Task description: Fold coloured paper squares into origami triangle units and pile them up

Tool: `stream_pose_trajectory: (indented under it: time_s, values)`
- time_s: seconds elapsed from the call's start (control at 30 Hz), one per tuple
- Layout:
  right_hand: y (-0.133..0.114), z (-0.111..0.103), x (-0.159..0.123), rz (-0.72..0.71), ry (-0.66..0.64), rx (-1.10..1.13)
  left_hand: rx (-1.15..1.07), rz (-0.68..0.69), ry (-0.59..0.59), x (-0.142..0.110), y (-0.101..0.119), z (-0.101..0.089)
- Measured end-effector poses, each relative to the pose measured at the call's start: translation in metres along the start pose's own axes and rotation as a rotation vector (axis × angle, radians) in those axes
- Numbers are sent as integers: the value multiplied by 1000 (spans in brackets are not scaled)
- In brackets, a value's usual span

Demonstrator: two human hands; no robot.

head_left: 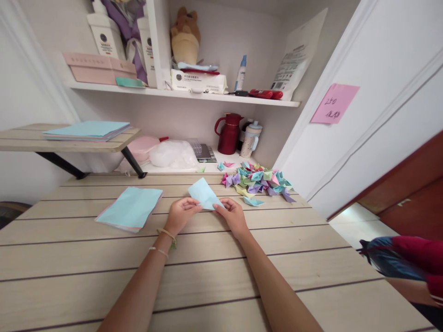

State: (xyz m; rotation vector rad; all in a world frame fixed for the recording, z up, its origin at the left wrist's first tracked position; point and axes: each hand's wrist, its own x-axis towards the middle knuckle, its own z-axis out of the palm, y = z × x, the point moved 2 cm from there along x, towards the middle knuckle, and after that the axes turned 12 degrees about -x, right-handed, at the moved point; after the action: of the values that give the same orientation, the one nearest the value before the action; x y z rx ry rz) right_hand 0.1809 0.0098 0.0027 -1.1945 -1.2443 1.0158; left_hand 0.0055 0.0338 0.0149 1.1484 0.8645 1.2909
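Note:
A light blue sheet of paper, which looks folded, is held just above the slatted table. My left hand pinches its lower left corner between thumb and fingers. At the lower right corner, my right hand grips the same paper with thumb on top. To the left lies a stack of blue paper sheets, with pinkish edges showing underneath. Beyond my right hand is a heap of small folded paper boats in blue, purple, green, pink and yellow. One blue paper boat sits at the heap's near edge.
A small raised shelf at the left carries more paper sheets. Behind the table stand a dark red jug, a pale bottle and a white plastic bag. A person's red and blue clothing shows at the right.

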Motion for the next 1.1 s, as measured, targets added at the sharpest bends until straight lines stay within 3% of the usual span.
stream_pose_trajectory:
  time_s: [0.23,0.43,0.6,0.8,1.0,1.1]
  values:
    - [2,3,1,-16,-96,9,-188,-22,-12,1,0,4]
    - [-3,5,0,-107,-118,-67,-49,-137,-212,-4,1,6]
    - [-4,1,-1,-187,12,-282,-133,-106,-166,-4,1,5]
    - [-10,5,-6,-225,-156,-215,-126,-54,-135,0,-4,4]
    - [-7,-1,-4,-117,-10,-226,17,-60,-116,-2,-4,2]
    - [-1,-2,-1,-44,27,-126,25,-56,-100,-3,-4,3]
